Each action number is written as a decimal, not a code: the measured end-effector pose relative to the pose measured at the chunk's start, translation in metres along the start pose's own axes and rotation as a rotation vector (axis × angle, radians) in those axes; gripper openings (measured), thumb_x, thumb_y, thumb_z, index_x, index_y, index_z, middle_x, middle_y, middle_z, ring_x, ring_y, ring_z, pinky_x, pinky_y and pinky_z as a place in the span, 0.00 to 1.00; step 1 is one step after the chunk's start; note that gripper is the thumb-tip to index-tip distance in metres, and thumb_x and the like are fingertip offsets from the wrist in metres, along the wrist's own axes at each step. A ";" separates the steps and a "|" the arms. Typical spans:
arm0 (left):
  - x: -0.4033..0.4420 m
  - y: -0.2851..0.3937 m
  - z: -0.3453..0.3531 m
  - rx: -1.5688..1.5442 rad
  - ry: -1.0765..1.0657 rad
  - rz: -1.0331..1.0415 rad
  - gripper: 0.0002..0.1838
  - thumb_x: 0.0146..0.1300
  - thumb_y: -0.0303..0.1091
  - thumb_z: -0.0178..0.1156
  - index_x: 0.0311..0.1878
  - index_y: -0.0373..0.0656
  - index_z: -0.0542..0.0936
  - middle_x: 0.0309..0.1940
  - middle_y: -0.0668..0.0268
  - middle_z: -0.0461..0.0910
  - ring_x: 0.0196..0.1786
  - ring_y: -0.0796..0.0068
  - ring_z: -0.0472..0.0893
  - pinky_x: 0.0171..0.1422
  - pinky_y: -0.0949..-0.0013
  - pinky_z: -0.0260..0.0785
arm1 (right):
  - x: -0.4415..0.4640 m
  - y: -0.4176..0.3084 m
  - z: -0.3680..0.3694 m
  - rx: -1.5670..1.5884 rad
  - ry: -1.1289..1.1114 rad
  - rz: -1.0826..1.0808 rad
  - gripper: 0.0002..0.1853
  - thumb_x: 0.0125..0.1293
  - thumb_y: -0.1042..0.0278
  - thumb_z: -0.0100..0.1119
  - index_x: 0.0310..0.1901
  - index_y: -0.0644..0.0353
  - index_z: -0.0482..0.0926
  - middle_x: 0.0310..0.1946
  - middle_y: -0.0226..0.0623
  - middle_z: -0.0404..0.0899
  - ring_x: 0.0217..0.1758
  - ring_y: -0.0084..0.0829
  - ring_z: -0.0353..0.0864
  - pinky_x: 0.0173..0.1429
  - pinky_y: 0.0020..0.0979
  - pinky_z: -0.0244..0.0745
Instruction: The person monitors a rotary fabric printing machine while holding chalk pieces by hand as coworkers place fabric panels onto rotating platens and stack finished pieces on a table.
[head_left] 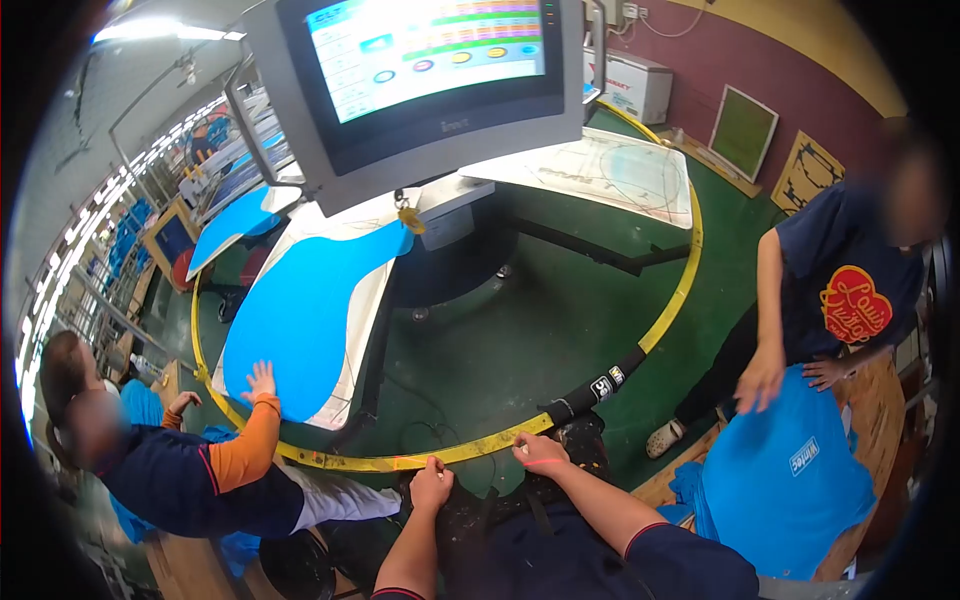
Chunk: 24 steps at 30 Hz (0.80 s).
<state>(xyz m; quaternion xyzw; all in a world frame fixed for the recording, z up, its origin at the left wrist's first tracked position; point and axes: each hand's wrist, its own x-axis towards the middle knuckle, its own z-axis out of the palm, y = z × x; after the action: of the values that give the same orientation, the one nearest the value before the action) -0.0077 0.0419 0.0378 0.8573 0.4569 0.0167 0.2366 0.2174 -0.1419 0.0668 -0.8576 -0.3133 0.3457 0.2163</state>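
Left hand [432, 486] and right hand [538, 453], both bare, curl at the curved yellow rail [480, 447]; whether either grasps it I cannot tell. A rectangular grey-framed monitor [450, 125], cut off at the top, hides the rail's far side.

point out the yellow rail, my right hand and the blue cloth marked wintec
Yellow rail [488, 446]: head view, on its near stretch.
Right hand [541, 455]: head view, on the middle of the hand.
Blue cloth [785, 500]: head view, below its white print.
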 end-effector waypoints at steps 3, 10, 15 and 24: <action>0.000 0.002 0.000 -0.032 0.008 -0.009 0.16 0.63 0.48 0.59 0.49 0.51 0.77 0.36 0.51 0.87 0.44 0.44 0.87 0.52 0.44 0.77 | 0.003 -0.002 0.000 0.005 0.023 -0.002 0.18 0.70 0.45 0.57 0.55 0.41 0.81 0.48 0.45 0.89 0.56 0.50 0.87 0.62 0.48 0.79; 0.000 0.002 -0.001 -0.050 0.010 -0.012 0.16 0.63 0.48 0.59 0.49 0.51 0.77 0.36 0.50 0.87 0.44 0.43 0.87 0.52 0.44 0.76 | 0.009 0.006 0.011 0.079 0.142 -0.024 0.16 0.68 0.46 0.60 0.49 0.44 0.85 0.43 0.44 0.90 0.51 0.50 0.89 0.56 0.47 0.82; -0.001 0.004 -0.002 -0.028 0.012 -0.019 0.16 0.63 0.48 0.59 0.49 0.51 0.77 0.36 0.50 0.87 0.44 0.43 0.87 0.52 0.44 0.76 | 0.009 0.007 0.010 0.090 0.146 -0.014 0.16 0.68 0.46 0.60 0.48 0.45 0.86 0.44 0.43 0.90 0.51 0.50 0.89 0.56 0.47 0.82; -0.005 0.005 -0.001 -0.051 0.027 -0.018 0.15 0.63 0.47 0.59 0.48 0.50 0.78 0.36 0.49 0.87 0.44 0.42 0.86 0.51 0.43 0.77 | 0.007 0.008 0.008 0.089 0.150 -0.001 0.16 0.67 0.47 0.60 0.49 0.46 0.86 0.45 0.44 0.90 0.52 0.50 0.88 0.57 0.47 0.82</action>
<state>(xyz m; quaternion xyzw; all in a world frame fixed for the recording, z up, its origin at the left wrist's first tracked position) -0.0068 0.0364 0.0419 0.8466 0.4672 0.0379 0.2521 0.2180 -0.1414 0.0535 -0.8705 -0.2808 0.2942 0.2773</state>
